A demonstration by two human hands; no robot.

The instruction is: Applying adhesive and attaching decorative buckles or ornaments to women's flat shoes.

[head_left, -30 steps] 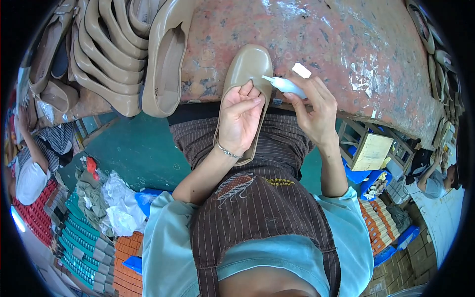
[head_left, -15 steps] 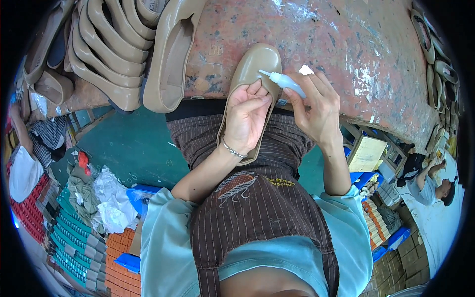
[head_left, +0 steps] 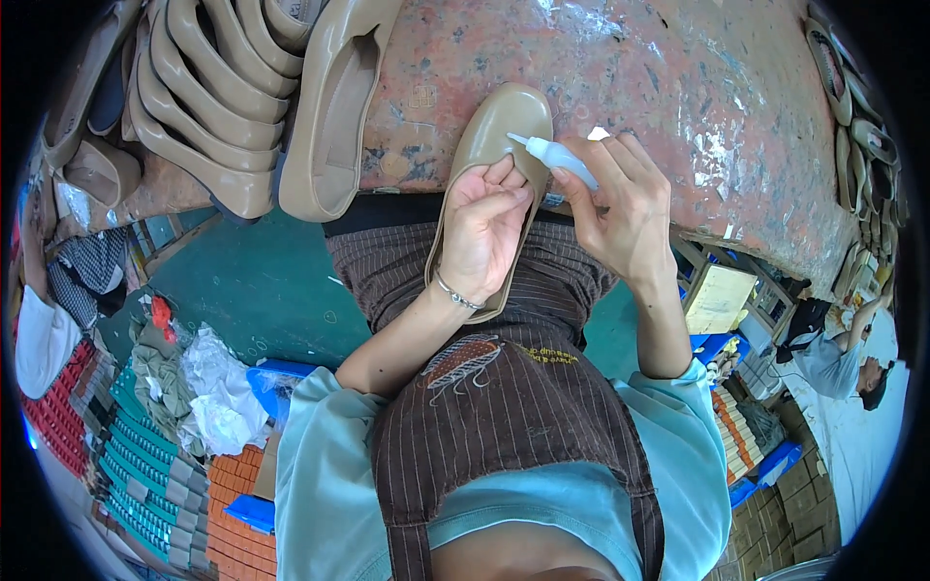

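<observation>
A beige flat shoe (head_left: 496, 126) lies lengthwise over the edge of the worn red table (head_left: 678, 87), its heel toward my lap. My left hand (head_left: 484, 237) rests inside the shoe and grips it, fingertips pressed near the toe opening. My right hand (head_left: 620, 208) holds a small white glue bottle (head_left: 557, 155), its nozzle pointing left and touching the shoe just beyond my left fingertips. I wear a brown striped apron over a light blue shirt.
A row of beige shoes (head_left: 208, 107) is stacked at the table's upper left, one lying open (head_left: 334, 116) beside my shoe. More shoes (head_left: 857, 126) line the right rim. Boxes and bags (head_left: 174, 407) lie on the floor at left; another person (head_left: 833, 358) sits at right.
My right hand has tipped the glue bottle down and brought its nozzle to the shoe by my left fingertips. The left hand has stayed in the shoe.
</observation>
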